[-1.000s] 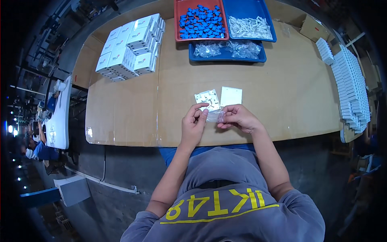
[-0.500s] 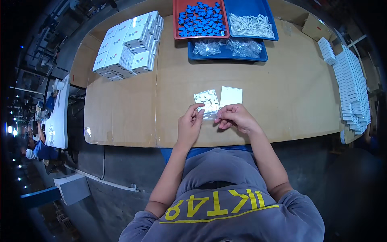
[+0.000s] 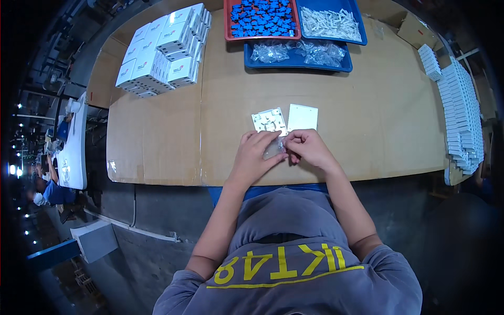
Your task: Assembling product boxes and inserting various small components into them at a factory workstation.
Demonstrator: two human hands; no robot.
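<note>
Between my hands is a small clear plastic bag (image 3: 272, 149). My left hand (image 3: 253, 159) is curled around its left side, thumb below and fingers above. With thumb and fingers pinched together, my right hand (image 3: 311, 150) grips the bag's right edge. Just beyond my left fingertips lies a white square plastic base (image 3: 268, 121) with moulded parts inside; the fingers cover its near edge. To its right is a flat white square cover plate (image 3: 303, 116), its near edge close to my right hand. What the bag contains is too small to make out.
Small white boxes (image 3: 152, 55) are stacked at the far left of the cardboard-covered table (image 3: 157, 142). At the back stand a red tray (image 3: 227, 31) of blue parts, a blue tray (image 3: 363, 37) of white pieces and another blue tray (image 3: 294, 67) of clear bags. White pieces (image 3: 461, 113) are piled at right.
My left hand has moved right and spread over the bag, which has come off the base toward me. My right hand keeps its pinch. The whole view has shifted slightly.
</note>
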